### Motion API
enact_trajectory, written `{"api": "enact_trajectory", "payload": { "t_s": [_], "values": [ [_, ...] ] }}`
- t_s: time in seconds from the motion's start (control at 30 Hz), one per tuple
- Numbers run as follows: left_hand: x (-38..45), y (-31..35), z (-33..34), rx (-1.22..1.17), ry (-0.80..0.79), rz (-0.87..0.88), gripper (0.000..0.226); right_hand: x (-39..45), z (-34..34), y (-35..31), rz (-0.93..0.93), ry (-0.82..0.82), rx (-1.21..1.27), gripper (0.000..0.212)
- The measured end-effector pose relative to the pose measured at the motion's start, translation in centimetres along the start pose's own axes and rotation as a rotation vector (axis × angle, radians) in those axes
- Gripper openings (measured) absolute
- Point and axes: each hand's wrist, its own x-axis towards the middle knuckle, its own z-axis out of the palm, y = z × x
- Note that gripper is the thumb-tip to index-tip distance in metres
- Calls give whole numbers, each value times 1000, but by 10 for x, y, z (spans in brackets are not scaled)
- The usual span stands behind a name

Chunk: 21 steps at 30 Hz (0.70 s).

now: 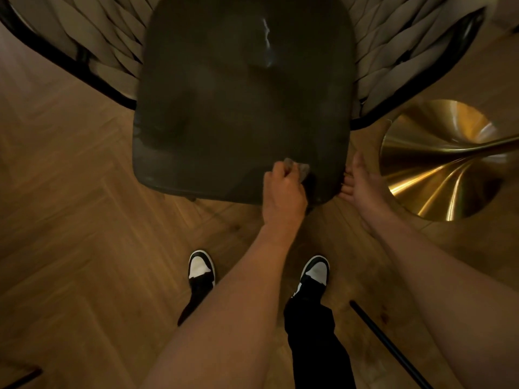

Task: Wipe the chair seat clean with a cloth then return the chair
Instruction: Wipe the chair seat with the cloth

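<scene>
A chair with a dark seat cushion point(241, 108) and woven beige sides on a black frame point(106, 51) stands right in front of me. My left hand point(283, 192) grips a small grey cloth point(301, 168) and holds it against the seat near its front right corner. My right hand point(362, 183) lies with straight fingers beside that corner, touching the seat's edge. A pale shiny streak point(266, 37) shows on the far part of the seat.
A round brass table base point(438, 161) stands on the floor close to the right of the chair. A black rod point(387, 343) slants across the lower right. My two black and white shoes point(314, 273) are on the herringbone wood floor point(70, 220).
</scene>
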Motion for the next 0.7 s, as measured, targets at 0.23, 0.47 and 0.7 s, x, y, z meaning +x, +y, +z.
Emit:
{"api": "enact_trajectory", "payload": {
  "t_s": [0.23, 0.47, 0.7],
  "values": [
    [-6, 39, 28, 200, -132, 284, 46, 3, -2, 3, 0, 24, -107, 91],
    [-24, 15, 22, 318, -112, 393, 51, 10, -12, 9, -6, 8, -114, 104],
    [-1, 0, -3, 438, -186, 478, 48, 14, -5, -4, -99, 11, -264, 45]
  ]
}}
